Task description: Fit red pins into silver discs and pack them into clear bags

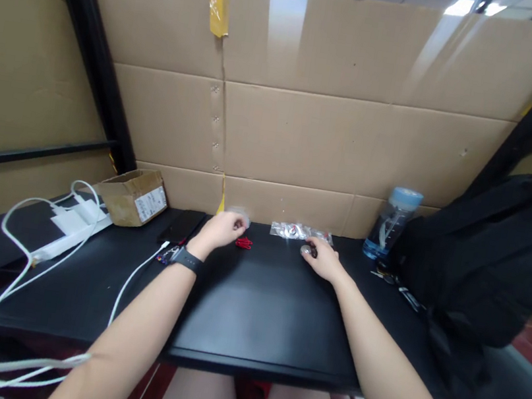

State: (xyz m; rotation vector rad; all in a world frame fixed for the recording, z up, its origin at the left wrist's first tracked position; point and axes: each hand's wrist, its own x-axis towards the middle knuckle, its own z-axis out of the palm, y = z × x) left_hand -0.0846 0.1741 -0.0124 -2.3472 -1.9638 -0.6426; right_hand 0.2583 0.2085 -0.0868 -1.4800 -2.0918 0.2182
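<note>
My left hand (pixel 226 228), with a dark watch on its wrist, has its fingers curled beside a small clear plastic item (pixel 240 214) at the back of the black table (pixel 269 313). A small bundle of red cord (pixel 243 243) lies just right of it. My right hand (pixel 323 259) has its fingers closed around a small round shiny object (pixel 307 250) near the tabletop. Behind and between the hands, clear plastic packets (pixel 294 231) lie along the cardboard wall. What my left fingertips hold, if anything, is too small to tell.
An open cardboard box (pixel 133 198), a white power strip (pixel 74 231) with looping cables and a dark phone-like object (pixel 182 227) are on the left. On the right are a water bottle (pixel 392 224), keys (pixel 387 276) and a black backpack (pixel 488 253). Cardboard panels (pixel 306 132) stand behind.
</note>
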